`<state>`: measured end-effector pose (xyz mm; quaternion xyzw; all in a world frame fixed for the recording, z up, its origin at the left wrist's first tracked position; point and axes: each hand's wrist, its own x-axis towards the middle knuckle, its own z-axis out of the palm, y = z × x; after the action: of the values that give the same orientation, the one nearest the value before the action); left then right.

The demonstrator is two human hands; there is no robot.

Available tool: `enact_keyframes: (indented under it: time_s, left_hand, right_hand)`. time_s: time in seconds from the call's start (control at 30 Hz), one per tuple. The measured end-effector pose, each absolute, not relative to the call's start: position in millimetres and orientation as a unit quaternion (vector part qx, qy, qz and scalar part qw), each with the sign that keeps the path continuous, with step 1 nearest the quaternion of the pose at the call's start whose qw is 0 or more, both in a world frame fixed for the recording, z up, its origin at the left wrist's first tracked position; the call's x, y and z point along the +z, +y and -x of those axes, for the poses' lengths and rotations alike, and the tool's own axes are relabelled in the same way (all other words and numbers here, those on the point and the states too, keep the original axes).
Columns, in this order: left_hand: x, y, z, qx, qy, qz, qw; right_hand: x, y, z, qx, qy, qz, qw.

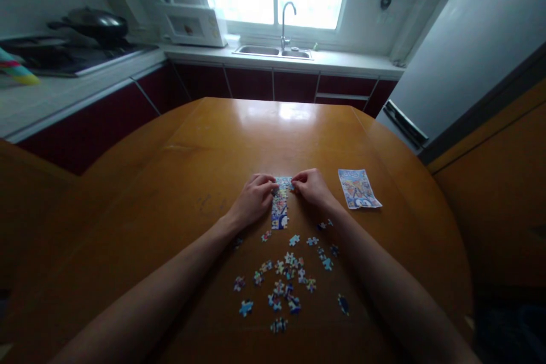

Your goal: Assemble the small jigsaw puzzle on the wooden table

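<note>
A narrow strip of joined jigsaw pieces [280, 207] lies on the round wooden table [205, 142]. My left hand [252, 198] rests at the strip's upper left, fingers curled and pressing on its top edge. My right hand [313, 186] mirrors it at the upper right, fingertips pinched against the same top pieces. Several loose puzzle pieces [286, 278] are scattered on the table between my forearms, nearer to me. A printed reference picture [358, 188] lies flat to the right of my right hand.
Beyond the table runs a kitchen counter with a sink and tap [284, 40] under a bright window. A microwave [194, 24] and a stove with a dark wok [94, 23] stand at the left. A grey refrigerator [464, 51] stands at the right.
</note>
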<state>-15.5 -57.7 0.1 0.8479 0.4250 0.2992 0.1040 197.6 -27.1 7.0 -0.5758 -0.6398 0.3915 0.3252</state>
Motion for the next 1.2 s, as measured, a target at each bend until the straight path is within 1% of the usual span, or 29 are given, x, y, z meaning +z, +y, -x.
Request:
enact_keyframes:
  time_s: [0.17,0.33,0.53,0.77,1.03,1.13,1.2]
  left_hand:
    - [0.3,-58.0,14.8,0.296,0.435,-0.844,0.107]
    - [4.5,-60.2,13.4,0.297,0.432,-0.845,0.11]
    - [5.6,-60.7,14.2,0.245,0.408,-0.874,0.095]
    - [6.1,-61.5,14.2,0.241,0.414,-0.873,0.094]
    - [5.8,-61.3,13.9,0.25,0.411,-0.872,0.098]
    - [4.7,-61.3,14.0,0.25,0.413,-0.871,0.096]
    - [4.3,-61.8,14.1,0.247,0.417,-0.87,0.089]
  right_hand:
    - [9.5,-28.2,-198.9,0.408,-0.639,0.554,0.345]
    - [11.1,-29.7,-198.3,0.361,-0.657,0.567,0.34]
    - [13.4,-31.3,-191.6,0.299,-0.679,0.597,0.304]
    - [17.5,-31.9,-185.6,0.269,-0.676,0.634,0.263]
    - [13.8,-34.5,-179.3,0.224,-0.679,0.658,0.235]
    - [11.2,-32.9,-179.7,0.222,-0.679,0.657,0.243]
    - [10.0,-30.1,-183.9,0.246,-0.671,0.645,0.271]
